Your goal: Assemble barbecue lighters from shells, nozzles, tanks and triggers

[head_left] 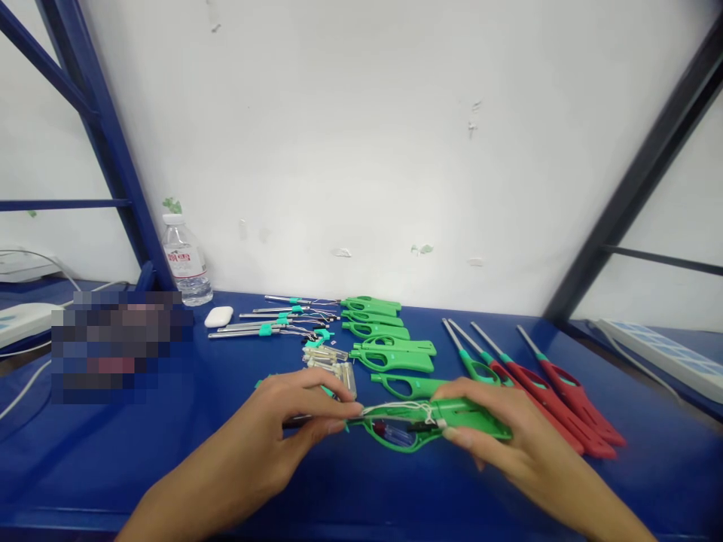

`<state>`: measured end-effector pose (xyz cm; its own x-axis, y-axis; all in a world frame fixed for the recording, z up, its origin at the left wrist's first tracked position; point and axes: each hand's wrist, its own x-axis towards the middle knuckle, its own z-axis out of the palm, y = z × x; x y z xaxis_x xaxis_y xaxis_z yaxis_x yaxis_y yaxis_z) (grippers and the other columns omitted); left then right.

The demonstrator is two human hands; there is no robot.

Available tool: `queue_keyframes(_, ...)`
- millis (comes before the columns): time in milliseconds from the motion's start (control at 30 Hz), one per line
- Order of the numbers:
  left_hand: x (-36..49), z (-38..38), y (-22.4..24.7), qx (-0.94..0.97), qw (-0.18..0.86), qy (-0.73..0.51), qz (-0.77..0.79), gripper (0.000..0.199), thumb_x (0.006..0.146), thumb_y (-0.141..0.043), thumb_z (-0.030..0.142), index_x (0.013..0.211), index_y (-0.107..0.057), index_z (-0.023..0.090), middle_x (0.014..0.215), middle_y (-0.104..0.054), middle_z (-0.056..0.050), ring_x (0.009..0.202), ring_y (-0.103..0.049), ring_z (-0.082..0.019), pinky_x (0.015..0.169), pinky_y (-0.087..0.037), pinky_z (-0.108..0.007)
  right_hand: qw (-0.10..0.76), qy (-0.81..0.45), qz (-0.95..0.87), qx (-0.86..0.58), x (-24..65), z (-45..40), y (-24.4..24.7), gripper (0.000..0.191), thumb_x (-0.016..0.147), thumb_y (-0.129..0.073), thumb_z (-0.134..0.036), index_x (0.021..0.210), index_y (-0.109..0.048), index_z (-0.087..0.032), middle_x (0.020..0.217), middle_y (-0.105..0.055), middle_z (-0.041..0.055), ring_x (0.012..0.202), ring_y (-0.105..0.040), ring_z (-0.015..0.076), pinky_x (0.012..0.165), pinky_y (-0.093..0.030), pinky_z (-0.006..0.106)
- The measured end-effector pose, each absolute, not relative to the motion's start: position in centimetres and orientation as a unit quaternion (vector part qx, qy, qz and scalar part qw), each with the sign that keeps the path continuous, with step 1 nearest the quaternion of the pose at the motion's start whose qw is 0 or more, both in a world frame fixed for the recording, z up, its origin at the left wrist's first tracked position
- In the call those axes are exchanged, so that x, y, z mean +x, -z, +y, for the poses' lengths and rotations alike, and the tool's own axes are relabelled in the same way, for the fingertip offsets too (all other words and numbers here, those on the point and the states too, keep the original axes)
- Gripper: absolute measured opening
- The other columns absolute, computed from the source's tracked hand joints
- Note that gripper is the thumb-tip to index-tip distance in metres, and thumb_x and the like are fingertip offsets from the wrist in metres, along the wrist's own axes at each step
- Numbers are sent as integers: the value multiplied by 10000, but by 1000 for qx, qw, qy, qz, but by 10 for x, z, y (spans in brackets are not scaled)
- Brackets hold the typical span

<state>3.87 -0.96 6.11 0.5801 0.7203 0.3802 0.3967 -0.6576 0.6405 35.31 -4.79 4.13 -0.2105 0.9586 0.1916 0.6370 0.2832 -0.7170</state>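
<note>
The left thumb and fingertips are closed in a pinch on a thin rod (297,421). The right thumb and fingers grip a green handle (463,412), the thumb at a small black part (423,427) with a pale end. White wires (398,406) run over the handle between the hands; whether the rod is seated in it, I cannot tell. The left hand (294,425) and right hand (497,421) face each other low over the blue table (237,482), fingers bent inward, forearms slanting up from the lower corners.

Just beyond lie small clear cases (324,355) and a row of green handles (389,360) with no long rods fitted. Further left, metal rods (242,330) with loose wires lie apart from the handles. To the right, four lighters, one green (480,369) and three red (576,399), have rods fitted. A bottle (189,263) and a white case (219,317) stand near the wall (350,150).
</note>
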Motion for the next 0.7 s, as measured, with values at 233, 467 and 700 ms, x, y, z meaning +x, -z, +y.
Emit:
queue_keyframes(233,34,-12,-62,849,278,-302,335,419,1042,-587,114,1276,-766,412,1158,-745,30,998,-698,-141,882,-555,-231,336,-269,-732,-528,354,-48,-41,307,972,-697,-529,1141,-740,-276,993,-747,17,643,-660,144,612,-565,243)
queue_keyframes(467,30,-12,-52,839,277,-311,351,343,1054,-600,222,1258,-769,441,1179,-752,32,1101,-687,-183,976,-546,-304,355,-263,-738,-511,355,-46,-42,284,969,-707,-513,1128,-748,-280,976,-754,9,626,-674,128,577,-581,202)
queue_keyframes(700,32,-14,-48,853,195,-344,339,278,961,-758,256,1182,-764,425,1205,-763,73,1134,-710,-189,1012,-558,-316,387,-245,-739,-494,354,-45,-38,237,952,-745,-451,1121,-757,-286,998,-778,4,573,-673,107,540,-579,185)
